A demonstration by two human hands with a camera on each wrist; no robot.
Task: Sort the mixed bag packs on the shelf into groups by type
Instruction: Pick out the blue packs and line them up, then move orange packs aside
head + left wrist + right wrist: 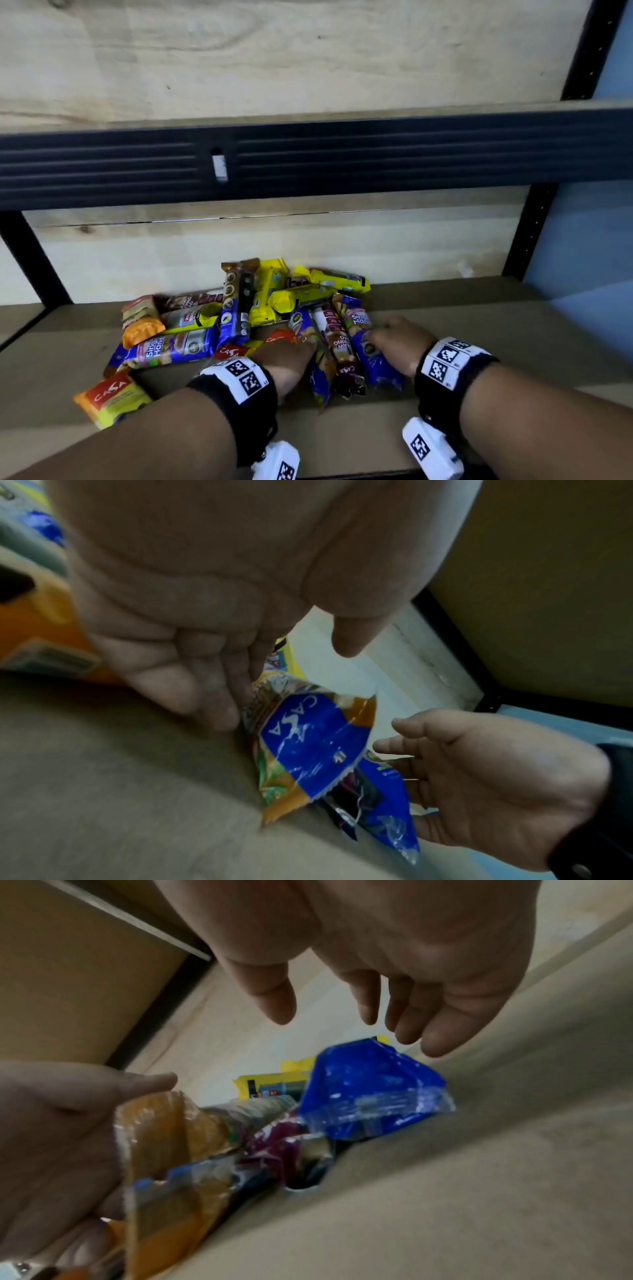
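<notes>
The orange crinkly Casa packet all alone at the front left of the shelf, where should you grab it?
Take the orange plastic Casa packet by its long side edges, coming from above with the left hand, which is nearer. It lies flat and apart from the pile, so nothing blocks its sides; its near end is hidden behind the forearm.

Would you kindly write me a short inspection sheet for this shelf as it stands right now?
Surface: brown shelf board, pale wood back panel behind.
Job's things: mixed packs heaped unsorted at the middle; yellow, blue, maroon and orange types overlap; one orange pack lies apart at front left.
Clutter: nothing seen.
Grippers: left hand touches the blue-and-orange pack with straight fingers; right hand open over a blue pack, contact unclear.
Cables: nothing seen.
Surroundings: black metal shelf frame, upper wooden shelf, blue wall at right.
</notes>
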